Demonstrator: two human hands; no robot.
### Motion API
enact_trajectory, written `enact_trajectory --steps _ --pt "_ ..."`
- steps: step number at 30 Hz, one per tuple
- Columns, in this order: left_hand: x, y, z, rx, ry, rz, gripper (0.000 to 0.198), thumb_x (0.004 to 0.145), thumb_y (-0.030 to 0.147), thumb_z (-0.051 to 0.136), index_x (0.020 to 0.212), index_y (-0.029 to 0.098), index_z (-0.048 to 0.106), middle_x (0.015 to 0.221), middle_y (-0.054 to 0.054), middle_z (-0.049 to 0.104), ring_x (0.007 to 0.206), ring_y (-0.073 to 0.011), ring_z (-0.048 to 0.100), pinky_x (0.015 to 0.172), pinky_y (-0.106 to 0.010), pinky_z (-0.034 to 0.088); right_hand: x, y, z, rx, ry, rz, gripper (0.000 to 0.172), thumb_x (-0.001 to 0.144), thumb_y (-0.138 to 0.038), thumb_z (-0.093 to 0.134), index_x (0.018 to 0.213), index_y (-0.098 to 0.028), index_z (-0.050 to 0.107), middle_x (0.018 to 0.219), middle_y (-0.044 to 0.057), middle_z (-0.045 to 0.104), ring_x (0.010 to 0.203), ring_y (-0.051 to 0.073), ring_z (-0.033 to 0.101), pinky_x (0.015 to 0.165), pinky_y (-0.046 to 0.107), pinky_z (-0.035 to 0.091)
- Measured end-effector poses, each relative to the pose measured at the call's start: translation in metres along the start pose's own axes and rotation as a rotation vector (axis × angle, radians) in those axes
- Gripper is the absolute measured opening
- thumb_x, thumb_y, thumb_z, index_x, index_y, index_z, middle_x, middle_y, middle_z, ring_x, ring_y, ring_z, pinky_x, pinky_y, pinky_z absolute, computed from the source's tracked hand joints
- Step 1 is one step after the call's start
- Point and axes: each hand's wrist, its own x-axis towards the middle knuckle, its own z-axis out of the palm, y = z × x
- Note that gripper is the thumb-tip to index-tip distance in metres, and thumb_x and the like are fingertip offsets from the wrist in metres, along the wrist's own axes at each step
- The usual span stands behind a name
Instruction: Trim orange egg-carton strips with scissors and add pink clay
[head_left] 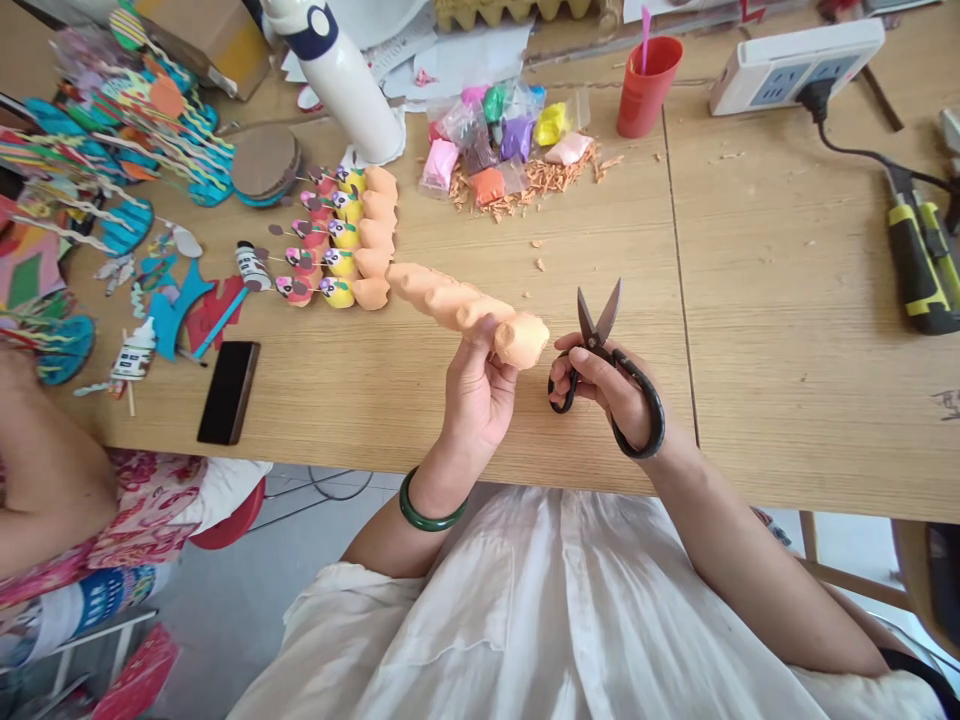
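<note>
Currently, the left hand [481, 400] pinches the bumpy peach strip [446, 302] above the table [787, 400]; the right hand [619, 388] grips scissors [594, 341], blades parted. A careless turn could knock the neighbouring peach row [377, 234] with the strip's far end; whether they touch is unclear.

Bright, diffuse light covers the table [787, 300], with soft shadows and wide-angle stretching.

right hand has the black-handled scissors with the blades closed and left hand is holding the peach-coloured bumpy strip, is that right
Not quite: the blades are open in a V, not closed, as the head view shows. The right hand does have the black-handled scissors, and the left hand is holding the peach-coloured bumpy strip.
</note>
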Motion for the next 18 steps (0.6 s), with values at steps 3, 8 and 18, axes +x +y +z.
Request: enact_trajectory --steps 3,8,18 --pt "0.001 -0.004 -0.002 0.041 -0.045 0.033 0.014 0.099 0.017 0.063 0.092 0.019 0.075 0.092 0.001 0.076 0.089 -0.0074 0.072 0.084 -0.013 0.054 0.0 0.0 -0.001 0.1 0.027 0.035 0.031 0.084 -0.04 0.076 0.104 -0.019 0.066 0.085 0.002 0.072 0.073 0.018 0.067 0.069 0.034 0.056" --pt "0.002 -0.01 -0.003 0.039 -0.002 0.061 0.013 0.094 0.012 0.067 0.087 0.02 0.075 0.091 0.002 0.075 0.085 -0.0063 0.07 0.08 -0.012 0.053 0.0 -0.003 0.001 0.161 0.038 0.11 0.033 0.08 -0.036 0.078 0.105 -0.019 0.065 0.087 0.002 0.074 0.076 0.018 0.069 0.073 0.034 0.057" --pt "0.0 -0.023 -0.015 0.138 -0.067 0.215 0.017 0.08 0.027 0.085 0.093 0.023 0.074 0.094 0.002 0.074 0.089 -0.0119 0.072 0.076 -0.019 0.055 0.005 -0.006 0.009 0.281 0.076 0.18 0.039 0.071 -0.03 0.082 0.104 -0.019 0.064 0.08 -0.002 0.069 0.076 0.018 0.07 0.074 0.036 0.06"
